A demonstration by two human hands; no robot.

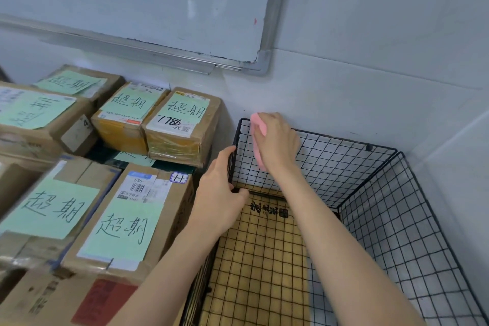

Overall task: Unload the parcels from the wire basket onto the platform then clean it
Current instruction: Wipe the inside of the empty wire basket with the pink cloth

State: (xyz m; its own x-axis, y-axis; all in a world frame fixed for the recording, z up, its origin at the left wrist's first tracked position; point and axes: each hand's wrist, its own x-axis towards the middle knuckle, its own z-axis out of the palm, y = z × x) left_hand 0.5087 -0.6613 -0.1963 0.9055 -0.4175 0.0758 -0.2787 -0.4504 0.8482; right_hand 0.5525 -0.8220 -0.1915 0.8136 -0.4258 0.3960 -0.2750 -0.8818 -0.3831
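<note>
The black wire basket stands at the right against the wall, with no parcels inside it; a brown cardboard sheet with black characters shows through its mesh floor. My left hand grips the basket's left wall near the far corner. My right hand holds a pink cloth pressed against the far wall's mesh near the top left corner. Several cardboard parcels with green paper labels lie stacked on the left.
A whiteboard hangs on the wall above the parcels. The white wall runs right behind the basket and along its right side. The parcel stack sits tight against the basket's left wall.
</note>
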